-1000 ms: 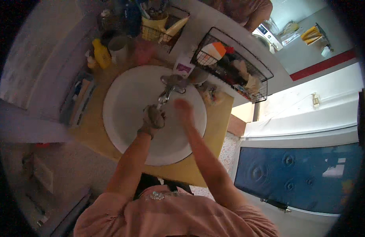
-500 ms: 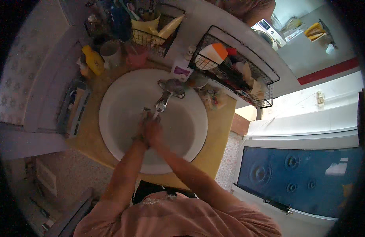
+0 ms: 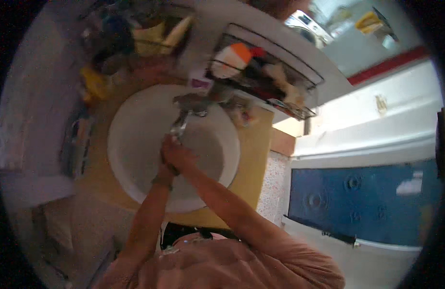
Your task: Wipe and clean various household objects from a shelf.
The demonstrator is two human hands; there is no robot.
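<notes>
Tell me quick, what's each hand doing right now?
Left hand: mostly hidden behind the right; can't tell if it's open or closed.
Right hand: over the left hand, by the tap; can't tell its grip.

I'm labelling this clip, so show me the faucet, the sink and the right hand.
Faucet (image 3: 182, 121), head view: its spout.
Sink (image 3: 212, 150), head view: bare inner bowl.
Right hand (image 3: 178, 155), head view: back of the hand.

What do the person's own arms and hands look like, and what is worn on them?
The sleeves are short, loose and pink, leaving both forearms bare. The right hand shows no glove; blur hides finer detail. Something grey-green shows at the left wrist, but whether it is worn, I cannot tell.
</notes>
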